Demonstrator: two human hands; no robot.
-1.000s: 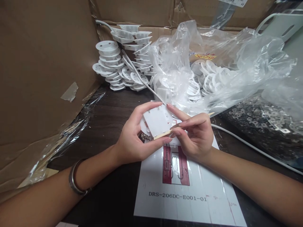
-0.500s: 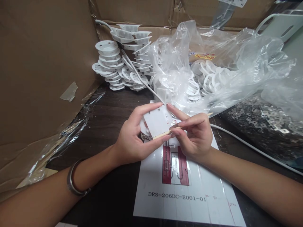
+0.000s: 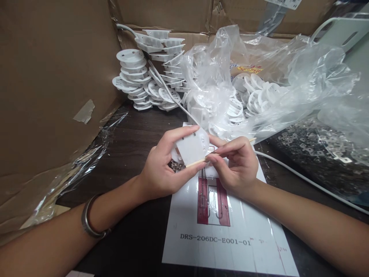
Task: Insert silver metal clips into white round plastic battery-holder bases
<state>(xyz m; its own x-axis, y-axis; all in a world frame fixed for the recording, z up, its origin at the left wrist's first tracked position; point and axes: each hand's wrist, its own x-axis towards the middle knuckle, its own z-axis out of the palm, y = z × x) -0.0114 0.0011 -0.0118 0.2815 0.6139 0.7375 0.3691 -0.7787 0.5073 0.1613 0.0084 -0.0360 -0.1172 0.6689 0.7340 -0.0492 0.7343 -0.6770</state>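
Note:
A white round plastic part [image 3: 192, 149] with a flat-sided block on it is held by its edges between the thumb and fingers of my left hand [image 3: 161, 165]. Pinched in my right hand [image 3: 239, 163] is a thin pale stick [image 3: 198, 161], whose left end lies along the lower edge of the block, by my left thumb. The stick's other end sticks out behind my right hand. Small dark metal pieces [image 3: 177, 166] show just behind my left hand. Beneath both hands lies a printed sheet [image 3: 213, 246] with a red and grey drawing.
Stacks of white round parts [image 3: 131, 57] stand at the back. Clear plastic bags [image 3: 311, 73] with more white parts are at the back right. Many small metal pieces [image 3: 331, 142] lie at the right. A white cable [image 3: 300, 175] crosses the table [image 3: 121, 154]. Cardboard [image 3: 52, 69] rises at the left.
My right index finger has come down from the top edge of the white part towards its right side. The white part has tilted slightly in my left hand.

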